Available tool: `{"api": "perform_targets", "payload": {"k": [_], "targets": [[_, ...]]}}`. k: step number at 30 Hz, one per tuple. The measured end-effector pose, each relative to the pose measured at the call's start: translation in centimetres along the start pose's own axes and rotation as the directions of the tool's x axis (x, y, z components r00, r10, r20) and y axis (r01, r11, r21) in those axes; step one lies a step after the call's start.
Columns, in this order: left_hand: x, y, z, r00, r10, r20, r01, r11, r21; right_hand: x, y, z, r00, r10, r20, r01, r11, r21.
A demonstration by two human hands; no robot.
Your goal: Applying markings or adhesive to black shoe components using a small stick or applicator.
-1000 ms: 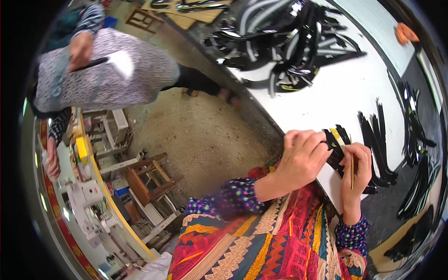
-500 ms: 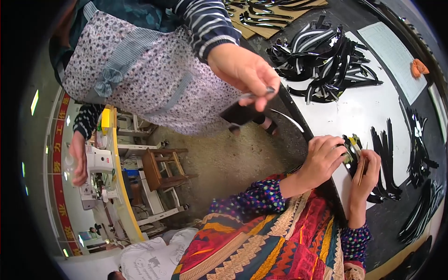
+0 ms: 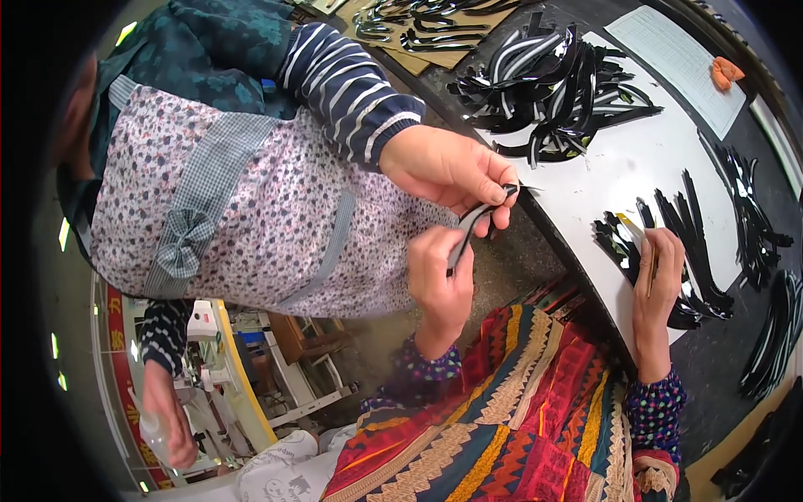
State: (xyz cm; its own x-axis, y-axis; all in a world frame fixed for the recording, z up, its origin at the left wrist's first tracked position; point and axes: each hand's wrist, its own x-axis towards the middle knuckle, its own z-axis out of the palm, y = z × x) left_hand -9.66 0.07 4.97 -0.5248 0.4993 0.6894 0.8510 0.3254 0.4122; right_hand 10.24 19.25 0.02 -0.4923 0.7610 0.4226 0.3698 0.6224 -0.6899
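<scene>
My left hand (image 3: 441, 280) is closed on the lower end of a curved black strip with a grey band (image 3: 477, 215). A co-worker's hand (image 3: 456, 167) in a striped sleeve pinches the strip's upper end, so both of us touch it. Over the white board (image 3: 585, 197), my right hand (image 3: 657, 272) grips a slim tool (image 3: 633, 227) with a yellow-and-white tip and a brown shaft; its exact kind is unclear. Beneath and beside that hand lie glossy black strips (image 3: 693, 251).
A heap of black-and-grey strips (image 3: 569, 100) sits on the board's far part. More strips rest on cardboard (image 3: 418, 60) and along the right side (image 3: 774, 335). A paper sheet (image 3: 669, 58) bears an orange lump (image 3: 725, 73). The co-worker's other hand (image 3: 171, 418) holds a translucent bottle.
My left hand has left the strips on the board and moved left to grasp the strip in the co-worker's hand. My right hand keeps its tool over the board.
</scene>
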Motion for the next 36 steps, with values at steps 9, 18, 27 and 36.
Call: {"api": "perform_targets", "payload": {"k": [9, 18, 27, 36], "targets": [[0.3, 4.0, 0.9, 0.967, 0.208, 0.144, -0.19, 0.973, -0.134, 0.8, -3.3, -0.9, 0.985, 0.091, 0.145, -0.144, 0.899, 0.414], [-0.4, 6.5, 2.8, 0.931, 0.32, 0.176, -0.298, 0.944, -0.142, 1.7, -6.1, 0.1, 0.887, 0.305, 0.347, -0.462, 0.608, 0.646], [-1.3, 6.7, 2.9, 0.929, 0.302, 0.213, -0.27, 0.948, -0.166, 2.5, -5.8, 0.5, 0.914, 0.303, 0.27, -0.405, 0.665, 0.627], [-1.4, 6.7, 2.9, 0.956, 0.156, 0.247, -0.083, 0.955, -0.284, 2.1, -5.2, 0.7, 0.904, 0.331, 0.27, -0.426, 0.657, 0.622]]}}
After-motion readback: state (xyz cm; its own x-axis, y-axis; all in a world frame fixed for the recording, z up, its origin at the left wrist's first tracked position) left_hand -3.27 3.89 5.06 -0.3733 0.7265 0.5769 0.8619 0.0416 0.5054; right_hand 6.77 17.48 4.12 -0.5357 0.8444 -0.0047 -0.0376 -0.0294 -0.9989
